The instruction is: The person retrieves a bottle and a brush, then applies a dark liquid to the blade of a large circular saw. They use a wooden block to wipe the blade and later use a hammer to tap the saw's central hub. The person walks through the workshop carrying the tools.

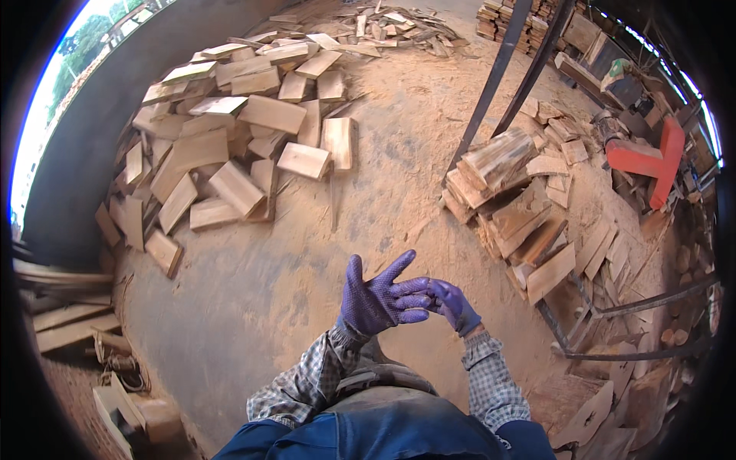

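Note:
Purple textured work gloves cover both of my hands, and checked grey cuffs show at the wrists. My left hand (381,295) is open in front of my waist, palm up, with the thumb and fingers spread. Beside it, my right hand (455,306) is closed, its fingertips pinching the fingertips of the left glove. No wood or tool is in either hand. The nearest wood lies beyond my hands: a heap of cut wood blocks (230,146) at the far left and a stack of split boards (510,199) to the right.
Sawdust covers much of the concrete floor (291,245). A dark metal frame (652,356) stands at the right, with steel posts (498,73) rising farther back. Beyond it is a red angled metal part (652,161). Planks (73,314) lie along the left side, near a dark wall (100,123).

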A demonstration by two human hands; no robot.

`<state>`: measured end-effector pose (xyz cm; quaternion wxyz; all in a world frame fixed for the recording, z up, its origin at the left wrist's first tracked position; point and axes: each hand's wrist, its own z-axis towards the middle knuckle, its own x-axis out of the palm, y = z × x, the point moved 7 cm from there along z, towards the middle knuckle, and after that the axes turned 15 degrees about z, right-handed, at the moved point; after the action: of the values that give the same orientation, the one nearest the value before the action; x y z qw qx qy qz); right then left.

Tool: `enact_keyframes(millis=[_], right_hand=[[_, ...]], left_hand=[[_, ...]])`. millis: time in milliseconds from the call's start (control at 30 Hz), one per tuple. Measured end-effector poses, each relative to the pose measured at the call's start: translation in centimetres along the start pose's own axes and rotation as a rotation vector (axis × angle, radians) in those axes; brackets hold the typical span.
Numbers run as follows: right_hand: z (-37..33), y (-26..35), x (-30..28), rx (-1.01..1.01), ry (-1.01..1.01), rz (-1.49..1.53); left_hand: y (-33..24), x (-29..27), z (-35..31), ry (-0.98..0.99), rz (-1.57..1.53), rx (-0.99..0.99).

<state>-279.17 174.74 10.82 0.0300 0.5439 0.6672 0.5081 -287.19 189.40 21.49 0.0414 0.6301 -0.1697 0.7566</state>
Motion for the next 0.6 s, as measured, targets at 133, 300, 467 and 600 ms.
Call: enact_keyframes(millis=[133,300,467,600], right_hand=[[11.9,-0.1,-5.5,0.129,-0.094,0.061],[19.0,1.9,-12.2,0.053,-0.32,-0.26],[30.9,6.6,-15.3,0.29,-0.579,-0.168],[47.3,14.4,-16.3,0.198,-0.441,-0.186]], left_hand=[[-10.7,-6.5,8.1,-0.17,0.155,-0.097],[-21.6,-14.9,16.6,-0.418,0.911,-0.306],[-37.2,-24.8,29.7,-0.401,1.152,-0.112],[-54.5,-45.7,32.1,-0.742,1.437,-0.079]])
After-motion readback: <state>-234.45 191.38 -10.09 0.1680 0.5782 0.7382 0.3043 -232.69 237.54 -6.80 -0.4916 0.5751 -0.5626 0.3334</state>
